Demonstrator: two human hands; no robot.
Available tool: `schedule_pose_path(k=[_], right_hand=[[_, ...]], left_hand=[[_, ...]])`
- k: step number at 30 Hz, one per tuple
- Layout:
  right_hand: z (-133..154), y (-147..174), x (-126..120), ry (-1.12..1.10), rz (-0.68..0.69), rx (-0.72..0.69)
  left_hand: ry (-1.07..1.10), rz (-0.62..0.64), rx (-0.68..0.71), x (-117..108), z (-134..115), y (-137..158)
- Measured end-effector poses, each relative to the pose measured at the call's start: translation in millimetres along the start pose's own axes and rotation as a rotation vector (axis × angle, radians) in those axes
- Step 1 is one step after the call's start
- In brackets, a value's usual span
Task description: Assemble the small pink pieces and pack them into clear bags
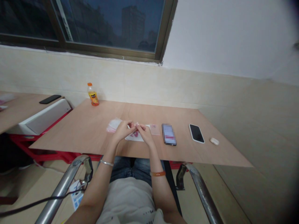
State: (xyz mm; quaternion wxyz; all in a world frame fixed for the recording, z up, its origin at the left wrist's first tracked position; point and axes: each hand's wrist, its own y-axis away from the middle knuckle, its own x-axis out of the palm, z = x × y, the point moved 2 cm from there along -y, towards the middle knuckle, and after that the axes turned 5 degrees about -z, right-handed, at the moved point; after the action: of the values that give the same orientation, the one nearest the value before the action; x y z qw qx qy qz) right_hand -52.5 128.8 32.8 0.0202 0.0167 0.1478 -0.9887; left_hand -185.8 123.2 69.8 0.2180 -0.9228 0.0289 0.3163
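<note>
My left hand and my right hand meet over the middle of the table, fingertips pinched close together. Between them is something small and pale that I cannot make out. Beneath the fingers lies a white sheet bearing small dark pink pieces, partly hidden by my hands. A fanned stack of clear, pink-tinged plastic bags rests beside my left hand. To the right of my right hand, one flat, clear pinkish bag lies with a little pink in it.
A lit phone, a white-rimmed phone and a small white case lie along the right of the wooden table. An orange drink bottle stands at the back left. Metal chair arms flank me.
</note>
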Motion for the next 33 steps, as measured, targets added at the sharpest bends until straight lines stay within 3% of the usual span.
schedule_pose_path(k=[6,13,18,25,33], right_hand=[[-1.6,1.4,-9.4,-0.036,-0.015,0.023],[0.6,1.6,-12.3,-0.168,-0.103,0.078],[1.1,2.0,-22.0,-0.151,-0.18,0.093],[8.1,4.7,-26.9,-0.141,0.01,0.041],[9.3,4.9,-29.8,-0.059,0.104,0.032]], left_hand=[[0.041,-0.114,0.08,-2.2,2.0,-0.5],[0.097,0.144,0.081,10.7,5.7,3.7],[-0.022,0.148,0.083,15.6,6.0,4.1],[0.009,0.158,0.101,16.1,0.0,4.3],[0.09,0.167,0.1,19.0,5.6,2.2]])
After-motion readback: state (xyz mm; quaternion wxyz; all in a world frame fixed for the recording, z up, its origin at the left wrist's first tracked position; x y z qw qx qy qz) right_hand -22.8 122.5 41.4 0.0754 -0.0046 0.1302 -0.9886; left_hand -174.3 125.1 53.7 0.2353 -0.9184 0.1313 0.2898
